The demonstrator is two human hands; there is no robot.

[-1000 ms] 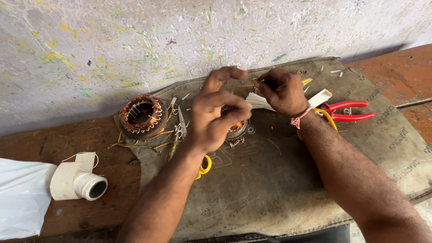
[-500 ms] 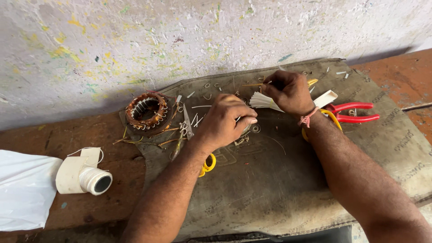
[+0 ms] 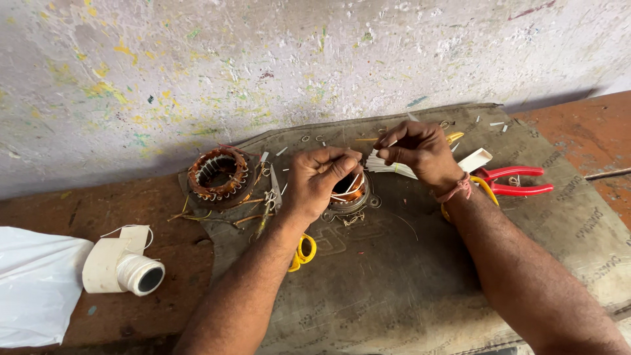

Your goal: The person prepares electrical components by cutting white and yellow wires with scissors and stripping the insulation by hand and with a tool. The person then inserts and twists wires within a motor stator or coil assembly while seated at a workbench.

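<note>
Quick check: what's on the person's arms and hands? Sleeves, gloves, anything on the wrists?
Both forearms are bare, with no sleeves in view and no gloves. The right hand has a pinkish-red thread band tied round its wrist. The left hand shows no band, watch or ring that I can make out.

Two bare forearms, without sleeves, enter from the lower edge of the head view. The arms carry fine dark hair along their upper sides. The left hand [image 3: 320, 177] wears no ring, watch or glove, and its wrist is bare. The right hand [image 3: 420, 152] is likewise ungloved, its only adornment a thin pinkish-red thread band [image 3: 455, 191] wound in several strands around the wrist, with a small knot showing toward the outer side. Nails on both hands are cut short. No other clothing shows.
</note>
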